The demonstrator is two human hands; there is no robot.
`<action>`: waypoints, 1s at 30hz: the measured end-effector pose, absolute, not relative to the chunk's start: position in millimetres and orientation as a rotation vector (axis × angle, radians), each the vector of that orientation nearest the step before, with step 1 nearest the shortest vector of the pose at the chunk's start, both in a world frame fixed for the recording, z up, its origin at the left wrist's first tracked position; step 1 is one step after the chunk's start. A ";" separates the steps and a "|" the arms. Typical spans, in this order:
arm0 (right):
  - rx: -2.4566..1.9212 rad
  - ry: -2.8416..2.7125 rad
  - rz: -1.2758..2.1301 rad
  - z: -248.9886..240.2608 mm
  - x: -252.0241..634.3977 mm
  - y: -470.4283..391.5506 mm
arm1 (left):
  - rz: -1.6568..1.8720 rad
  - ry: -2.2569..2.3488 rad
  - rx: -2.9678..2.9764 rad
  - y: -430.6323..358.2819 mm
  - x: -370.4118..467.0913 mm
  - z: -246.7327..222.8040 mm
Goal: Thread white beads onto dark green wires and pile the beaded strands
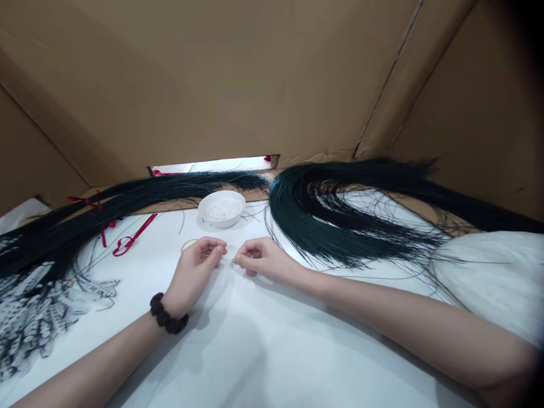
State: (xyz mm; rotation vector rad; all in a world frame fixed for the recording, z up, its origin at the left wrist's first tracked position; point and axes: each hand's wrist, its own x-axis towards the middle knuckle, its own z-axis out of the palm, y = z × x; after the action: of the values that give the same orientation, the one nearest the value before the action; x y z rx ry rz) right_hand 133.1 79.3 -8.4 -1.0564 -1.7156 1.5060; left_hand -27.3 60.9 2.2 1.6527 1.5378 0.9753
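Above the white tabletop point(238, 351), my left hand point(198, 269) and my right hand point(261, 258) face each other a small gap apart. The thumb and fingers of my left hand are pinched together; what they hold, if anything, is too small to make out. Between the right fingertips a short dark wire end point(233, 260) sticks out toward the left hand. Just beyond both hands stands a white bowl point(222, 218) with small whitish pieces inside. A thin yellow loop point(183, 247) shows behind my left hand.
A curved bundle of dark green wires point(283, 209) lies right of the bowl. Another wire bundle point(148, 192) runs left, near red ribbon point(136, 235) and black-and-white patterned strips point(38, 311). A white stringy bundle point(497, 277) sits right. Cardboard walls point(212, 85) enclose the back and sides.
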 end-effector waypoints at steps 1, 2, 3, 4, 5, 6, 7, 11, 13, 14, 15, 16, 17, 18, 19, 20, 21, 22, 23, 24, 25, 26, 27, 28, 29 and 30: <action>-1.059 -1.707 1.504 -8.2 133.3 79.3 | 0.988 1.488 1.587 58.8 -25.0 1.6; -1.056 -1.699 1.503 -7.8 133.6 79.4 | 0.996 1.452 1.542 57.3 -23.0 0.8; -1.050 -1.694 1.502 -7.6 133.9 79.4 | 0.997 1.427 1.515 56.4 -21.3 -0.1; -1.044 -1.692 1.500 -7.3 134.3 79.5 | 0.997 1.415 1.501 55.9 -20.2 -1.0; -1.040 -1.692 1.499 -7.2 134.5 79.8 | 0.995 1.407 1.495 55.6 -19.4 -1.6; -1.038 -1.693 1.500 -7.2 134.8 80.1 | 0.996 1.404 1.494 55.4 -18.9 -1.9; -1.037 -1.692 1.503 -7.3 134.9 80.5 | 0.996 1.403 1.493 55.2 -18.6 -1.9; -1.016 -1.655 1.534 -8.2 135.0 82.1 | 0.985 1.410 1.465 53.8 -18.1 0.4; -1.005 -1.643 1.543 -8.4 135.1 82.2 | 0.986 1.405 1.440 53.2 -17.7 1.5; -1.004 -1.643 1.545 -8.4 135.1 82.1 | 0.988 1.400 1.427 53.1 -17.6 1.7; -1.005 -1.645 1.547 -8.4 135.2 82.0 | 0.989 1.393 1.413 53.1 -17.5 1.7; -1.008 -1.647 1.549 -8.4 135.3 81.8 | 0.989 1.385 1.398 53.2 -17.5 1.4; -1.012 -1.647 1.551 -8.5 135.4 81.7 | 0.987 1.377 1.381 53.4 -17.7 1.0; -1.015 -1.647 1.551 -8.7 135.5 81.7 | 0.985 1.371 1.365 53.8 -18.0 0.5; -1.017 -1.645 1.549 -9.0 135.7 81.8 | 0.985 1.365 1.349 54.1 -18.4 -0.2; -1.020 -1.641 1.548 -9.5 135.7 82.0 | 0.984 1.359 1.335 54.5 -18.9 -0.8; -1.022 -1.637 1.545 -9.9 135.8 82.2 | 0.983 1.354 1.324 54.9 -19.4 -1.5; -1.025 -1.632 1.543 -10.4 135.8 82.3 | 0.983 1.349 1.317 55.3 -19.9 -2.2; -1.029 -1.629 1.541 -10.6 135.8 82.4 | 0.982 1.342 1.312 55.6 -20.4 -2.9; -1.035 -1.626 1.539 -10.6 135.8 82.3 | 0.981 1.334 1.308 55.9 -20.8 -3.7; -1.041 -1.625 1.535 -10.4 135.7 82.1 | 0.981 1.323 1.304 56.2 -21.1 -4.4; -1.046 -1.624 1.531 -10.0 135.7 81.8 | 0.981 1.311 1.300 56.5 -21.4 -5.1; -1.049 -1.625 1.528 -9.4 135.7 81.3 | 0.981 1.296 1.294 56.8 -21.6 -5.7; -1.052 -1.627 1.527 -8.8 135.7 80.9 | 0.982 1.281 1.288 57.0 -21.7 -6.1; -1.054 -1.628 1.526 -8.1 135.8 80.4 | 0.983 1.269 1.283 57.1 -21.8 -6.3; -1.056 -1.628 1.528 -7.5 135.9 80.1 | 0.985 1.260 1.280 57.3 -21.7 -6.4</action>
State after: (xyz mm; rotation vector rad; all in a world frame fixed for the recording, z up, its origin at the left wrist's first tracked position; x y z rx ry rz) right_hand 135.9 80.1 -7.5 -1.0557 -1.6277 1.5280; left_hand -21.7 57.3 -6.4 1.2804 1.2596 0.9853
